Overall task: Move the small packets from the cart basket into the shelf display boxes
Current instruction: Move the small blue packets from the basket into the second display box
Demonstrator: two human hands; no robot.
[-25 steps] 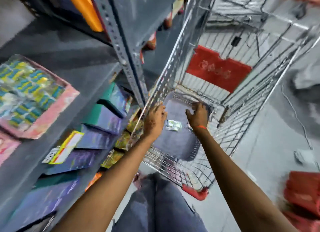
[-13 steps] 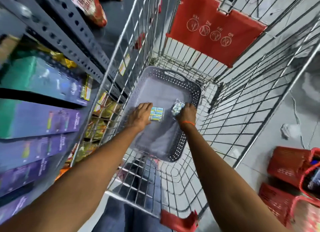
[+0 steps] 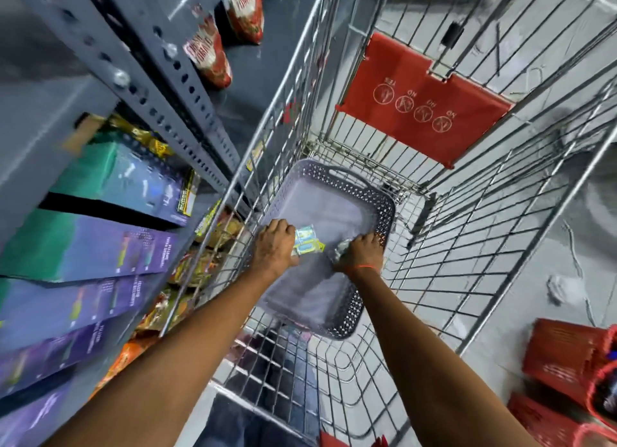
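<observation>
Grey basket (image 3: pixel 337 179) (both hands (image 3: pixel 273 246) on packets (image 3: pixel 307 241))

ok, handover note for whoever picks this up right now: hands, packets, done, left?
Left hand: closed on blue-green packets, low inside the grey basket.
Right hand: gripping a silvery packet, also in the basket.
The basket sits in the wire cart, beside the shelf on the left.
Done: both hands have packets gripped; no other packets visible in the basket.
Left: lift both handfuls out and place them in the shelf display boxes, which aren't identifiable in this view.
</observation>
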